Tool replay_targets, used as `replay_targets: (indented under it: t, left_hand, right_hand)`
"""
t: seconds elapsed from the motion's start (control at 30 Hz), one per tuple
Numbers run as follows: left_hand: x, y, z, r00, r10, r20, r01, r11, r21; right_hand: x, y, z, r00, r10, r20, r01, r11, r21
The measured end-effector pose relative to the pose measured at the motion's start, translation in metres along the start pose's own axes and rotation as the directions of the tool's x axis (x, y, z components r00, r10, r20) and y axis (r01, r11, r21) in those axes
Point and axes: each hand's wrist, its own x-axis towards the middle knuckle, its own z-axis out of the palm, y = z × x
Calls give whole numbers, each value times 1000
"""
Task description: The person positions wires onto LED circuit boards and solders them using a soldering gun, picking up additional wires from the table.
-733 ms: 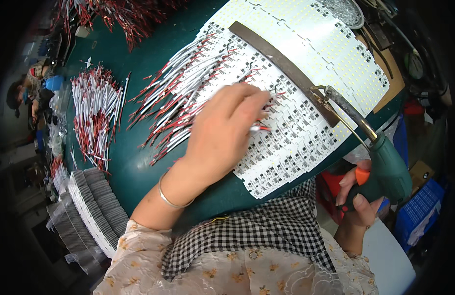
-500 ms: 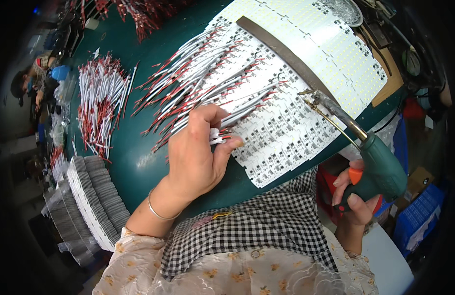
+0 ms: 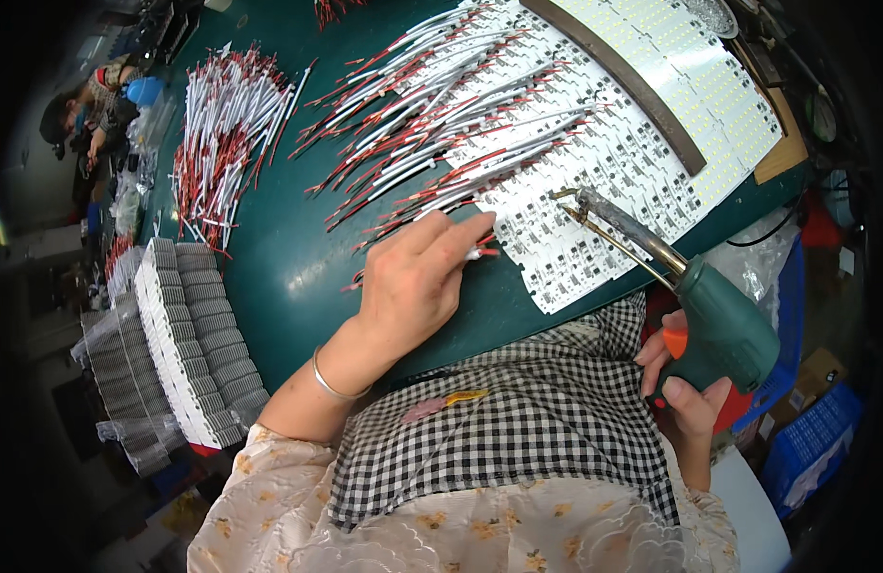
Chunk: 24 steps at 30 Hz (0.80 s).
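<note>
My left hand (image 3: 408, 282) is closed in a pinch beside the near left edge of a white circuit board sheet (image 3: 556, 263). Short red-and-white wires (image 3: 485, 252) show at its fingertips; how many is hidden. My right hand (image 3: 691, 403) grips a green soldering gun (image 3: 728, 320) with an orange trigger. The gun's hot tip (image 3: 570, 199) points left over the sheet, apart from the left hand. Rows of white, red and black wires (image 3: 432, 134) lie with their right ends on the sheet's small pads, their left ends spread over the green table (image 3: 288, 286).
A dark curved metal bar (image 3: 623, 76) lies across the sheets. Loose wires (image 3: 236, 134) are heaped on the table's left. Stacked white strips (image 3: 183, 344) stand at the left edge. A blue crate (image 3: 814, 430) sits low at right. Another person (image 3: 88, 119) is far left.
My left hand has turned over, its back now upward. The soldering gun's tip has moved left and nearer over the sheet. The whole view has shifted.
</note>
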Motion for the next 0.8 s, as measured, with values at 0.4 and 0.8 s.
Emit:
replay_targets:
  t: [0.4,0.8]
  left_hand:
    - [-7,-7,10,965,198,-174,-199,980,11]
    - [-7,-10,17,982,151,-112,-157,987,-45]
  right_hand:
    - [-9,7,-4,992,104,70,-105,994,4]
    - [-4,4,3,982,183,45,-181,983,-45]
